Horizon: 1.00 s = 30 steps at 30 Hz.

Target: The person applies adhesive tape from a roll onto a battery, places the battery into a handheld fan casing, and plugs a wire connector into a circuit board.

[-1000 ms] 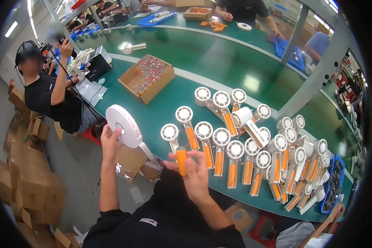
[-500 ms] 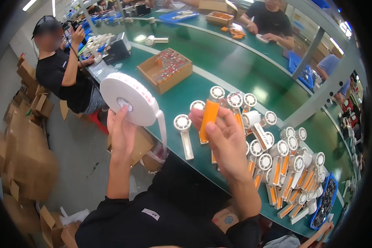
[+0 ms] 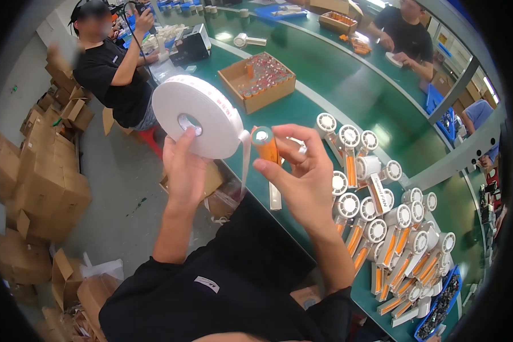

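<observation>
My left hand (image 3: 183, 171) holds up a large roll of white tape (image 3: 168, 114), its thumb at the core hole. A loose strip of tape (image 3: 246, 162) hangs from the roll's right side. Just right of that strip, my right hand (image 3: 308, 185) pinches an orange cylindrical battery (image 3: 268, 150) between thumb and fingers, one round end tipped up toward me. Behind the right hand, a white handle (image 3: 275, 196) shows on the green table. Many white handheld fans (image 3: 403, 216) with orange batteries in their open handles lie piled to the right.
A cardboard box of batteries (image 3: 228, 85) stands beyond the roll on the green table (image 3: 308, 43). At lower right is a blue tray (image 3: 422, 330) of small dark parts. A person (image 3: 111, 68) stands at left, another (image 3: 407, 37) works across the table. Cartons (image 3: 57, 188) fill the left floor.
My right hand has moved toward the tape roll, and the battery has turned from side-on to end-up. The roll stays in my left hand. The whole view has shifted.
</observation>
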Available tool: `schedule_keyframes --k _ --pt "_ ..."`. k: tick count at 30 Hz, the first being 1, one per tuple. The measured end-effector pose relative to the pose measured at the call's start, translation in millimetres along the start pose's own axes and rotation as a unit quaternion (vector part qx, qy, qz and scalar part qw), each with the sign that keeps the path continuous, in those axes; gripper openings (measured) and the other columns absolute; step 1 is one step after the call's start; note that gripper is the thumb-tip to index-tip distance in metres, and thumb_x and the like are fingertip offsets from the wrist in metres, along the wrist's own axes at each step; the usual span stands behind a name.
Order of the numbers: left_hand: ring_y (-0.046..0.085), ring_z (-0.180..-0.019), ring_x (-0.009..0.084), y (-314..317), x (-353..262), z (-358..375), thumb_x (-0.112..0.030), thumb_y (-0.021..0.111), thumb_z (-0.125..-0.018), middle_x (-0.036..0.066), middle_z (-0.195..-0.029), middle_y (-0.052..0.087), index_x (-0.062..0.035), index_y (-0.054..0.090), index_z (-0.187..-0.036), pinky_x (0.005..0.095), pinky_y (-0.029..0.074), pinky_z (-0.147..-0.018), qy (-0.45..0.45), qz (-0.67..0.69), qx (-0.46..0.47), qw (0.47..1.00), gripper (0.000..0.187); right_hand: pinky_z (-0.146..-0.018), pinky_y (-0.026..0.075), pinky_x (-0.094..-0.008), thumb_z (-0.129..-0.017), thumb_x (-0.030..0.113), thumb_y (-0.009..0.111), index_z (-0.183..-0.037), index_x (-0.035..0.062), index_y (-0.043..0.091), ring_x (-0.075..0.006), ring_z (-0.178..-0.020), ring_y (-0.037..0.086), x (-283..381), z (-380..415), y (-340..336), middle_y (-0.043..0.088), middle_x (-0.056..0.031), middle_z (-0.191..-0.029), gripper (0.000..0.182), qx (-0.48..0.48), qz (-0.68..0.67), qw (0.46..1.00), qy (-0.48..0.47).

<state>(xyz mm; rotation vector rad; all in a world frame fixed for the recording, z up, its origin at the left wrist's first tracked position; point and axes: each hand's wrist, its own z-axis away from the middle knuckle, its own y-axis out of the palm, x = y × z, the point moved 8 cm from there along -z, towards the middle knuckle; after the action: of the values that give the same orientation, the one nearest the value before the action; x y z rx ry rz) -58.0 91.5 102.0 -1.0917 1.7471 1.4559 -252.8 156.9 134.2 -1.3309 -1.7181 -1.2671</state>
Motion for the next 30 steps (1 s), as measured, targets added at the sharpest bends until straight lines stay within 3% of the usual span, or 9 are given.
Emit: schedule_keyframes --k 3,6,9,12,15,24,30 --pt "0.06 -0.114 0.0249 9.9 1.6 -1.0 -0.027 0.053 -0.097 0.015 -0.127 0.055 -0.0012 0.039 -0.134 0.0437 0.054 -0.091 -0.004 -0.002 0.014 1.0 0.046 -0.093 0.048 -0.0276 -0.08 -0.002 0.077 -0.114 -0.0013 0.055 -0.0166 -0.109 0.063 -2.0 -1.5 -4.7 0.064 -0.0139 -0.119 0.04 -0.009 0.005 1.0 -0.005" --pt "0.06 -0.113 0.0244 12.8 3.1 -1.1 -0.027 0.053 -0.098 0.015 -0.126 0.056 -0.0006 0.04 -0.133 0.0426 0.054 -0.092 -0.003 -0.001 0.011 1.0 0.046 -0.095 0.048 -0.0292 -0.079 -0.001 0.078 -0.11 -0.0014 0.059 -0.0173 -0.111 0.062 -6.6 -5.5 -8.3 0.063 -0.0127 -0.119 0.036 -0.006 -0.005 1.0 0.007" --pt "0.06 -0.113 0.0238 16.0 5.8 -2.8 -0.028 0.052 -0.098 0.015 -0.126 0.057 -0.0003 0.042 -0.132 0.0417 0.052 -0.093 -0.006 0.01 0.002 1.0 0.045 -0.093 0.049 -0.03 -0.08 -0.001 0.077 -0.111 -0.0011 0.058 -0.0183 -0.109 0.063 -4.3 -7.9 -12.7 0.063 -0.0125 -0.119 0.037 -0.01 0.067 0.995 -0.07" --pt "0.06 -0.114 0.0237 17.6 8.7 -4.3 -0.029 0.053 -0.098 0.015 -0.125 0.057 -0.0004 0.043 -0.132 0.0417 0.052 -0.094 -0.004 0.018 -0.003 1.0 0.045 -0.088 0.05 -0.029 -0.082 0.0 0.076 -0.112 -0.0016 0.055 -0.0185 -0.103 0.065 -10.4 -8.5 -14.1 0.064 -0.0125 -0.116 0.037 -0.025 0.041 0.998 -0.048" --pt "0.059 -0.115 0.0238 15.7 15.4 -4.8 -0.029 0.053 -0.098 0.015 -0.126 0.057 -0.0004 0.043 -0.132 0.0421 0.051 -0.094 -0.018 0.025 0.002 1.0 0.046 -0.084 0.05 -0.0268 -0.084 0.002 0.075 -0.113 -0.0019 0.052 -0.0174 -0.097 0.065 -13.8 -7.6 -4.3 0.064 -0.0146 -0.116 0.037 0.024 -0.061 0.998 0.012" --pt "0.061 -0.11 0.0245 15.0 23.2 -9.4 -0.031 0.051 -0.099 0.012 -0.121 0.058 -0.0013 0.041 -0.133 0.0434 0.051 -0.094 -0.069 0.106 -0.001 0.992 0.046 -0.078 0.049 -0.0256 -0.087 0.006 0.073 -0.109 -0.0021 0.052 -0.0099 -0.088 0.064 -23.9 -5.8 -0.8 0.07 -0.0096 -0.094 0.031 0.031 -0.037 0.995 0.082" --pt "0.061 -0.106 0.0239 7.1 14.3 -25.5 -0.029 0.052 -0.099 0.012 -0.115 0.059 -0.0043 0.043 -0.13 0.042 0.053 -0.092 -0.069 0.177 -0.006 0.982 0.041 -0.073 0.048 -0.0244 -0.089 0.012 0.072 -0.109 0.0004 0.052 -0.0077 -0.081 0.061 -62.1 7.1 16.5 0.072 -0.0082 -0.091 0.031 0.191 0.098 0.955 0.205"
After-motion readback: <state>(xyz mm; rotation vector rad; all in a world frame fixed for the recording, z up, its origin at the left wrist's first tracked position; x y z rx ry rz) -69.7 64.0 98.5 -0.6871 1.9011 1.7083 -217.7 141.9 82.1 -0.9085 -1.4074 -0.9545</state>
